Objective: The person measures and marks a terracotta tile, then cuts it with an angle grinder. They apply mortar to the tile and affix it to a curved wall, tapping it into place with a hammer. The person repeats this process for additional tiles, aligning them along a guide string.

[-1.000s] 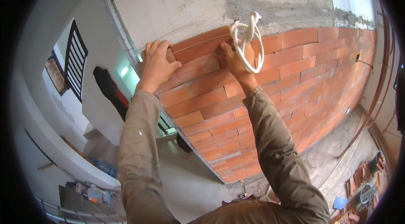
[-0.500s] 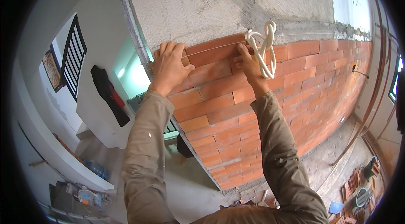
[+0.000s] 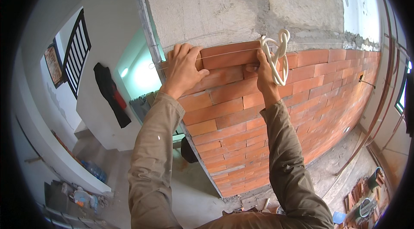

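A smooth orange-red brick [image 3: 233, 54] lies along the top course of the brick wall [image 3: 241, 112], behind a thin taut string [image 3: 224, 51]. My right hand [image 3: 266, 73] grips the brick's right end, thumb upright against it and a fingertip under its lower edge. At the wall's left end, my left hand [image 3: 183, 70] is closed over a shorter brick piece [image 3: 199, 61], fingers over the top and thumb out to the right. The hand covers most of that piece. A thick white looped cord [image 3: 279, 58] hangs just beside my right hand.
Rough grey plaster [image 3: 207, 9] rises behind the top course. Left of the wall's edge are a stairwell with a black railing [image 3: 77, 52] and a hanging dark garment [image 3: 110, 95]. Buckets [image 3: 366, 207] and loose bricks [image 3: 354, 196] lie on the floor at lower right.
The view has shifted a little, so the wall sits further right and lower. The brick's right end has tipped slightly down, with my right thumb now at its end. My left hand keeps its hold.
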A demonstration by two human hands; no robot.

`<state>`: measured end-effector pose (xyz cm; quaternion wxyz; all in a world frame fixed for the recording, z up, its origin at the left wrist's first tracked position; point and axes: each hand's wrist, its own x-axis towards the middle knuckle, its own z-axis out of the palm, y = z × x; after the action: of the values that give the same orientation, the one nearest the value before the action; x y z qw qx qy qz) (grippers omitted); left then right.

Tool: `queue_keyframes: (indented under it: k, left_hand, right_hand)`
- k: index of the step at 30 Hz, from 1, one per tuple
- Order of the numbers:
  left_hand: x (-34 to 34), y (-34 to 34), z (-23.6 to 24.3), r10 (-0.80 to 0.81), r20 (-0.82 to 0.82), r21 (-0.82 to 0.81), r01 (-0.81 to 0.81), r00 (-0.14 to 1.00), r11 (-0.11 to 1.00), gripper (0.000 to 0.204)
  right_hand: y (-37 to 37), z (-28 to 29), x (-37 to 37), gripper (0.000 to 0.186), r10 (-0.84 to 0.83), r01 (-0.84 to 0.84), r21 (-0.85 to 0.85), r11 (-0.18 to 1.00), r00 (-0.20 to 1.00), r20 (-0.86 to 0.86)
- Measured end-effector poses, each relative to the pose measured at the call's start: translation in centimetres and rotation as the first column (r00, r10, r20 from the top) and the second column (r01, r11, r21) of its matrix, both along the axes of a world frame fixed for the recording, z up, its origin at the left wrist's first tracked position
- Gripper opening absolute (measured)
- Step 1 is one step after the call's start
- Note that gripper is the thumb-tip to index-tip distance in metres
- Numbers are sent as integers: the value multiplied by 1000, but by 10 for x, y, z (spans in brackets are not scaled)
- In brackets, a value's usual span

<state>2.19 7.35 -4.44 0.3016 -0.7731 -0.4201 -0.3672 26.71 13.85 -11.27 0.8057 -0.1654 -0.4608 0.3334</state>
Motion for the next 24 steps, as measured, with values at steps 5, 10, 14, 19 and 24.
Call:
queue_keyframes:
  k: [5,10,14,19,24]
  left_hand:
    - [-6,0,-2,-91,25,-12,91,996,996,71]
    - [-6,-5,-11,-163,2,174,160,987,972,67]
    - [-5,6,-43,-275,72,370,230,959,900,56]
    - [-5,-13,-105,-452,239,394,340,860,854,41]
    - [4,-49,-213,-506,676,209,519,535,829,38]
  right_hand:
    - [14,-16,-2,25,-34,34,5,999,998,-48]
    - [4,-30,-12,21,67,-62,38,997,986,-153]
    - [-5,-46,-24,21,60,-68,-18,998,961,-271]
    - [-18,-75,-39,23,121,-144,-37,989,925,-360]
    - [-40,-133,-41,24,144,-167,-28,986,913,-382]
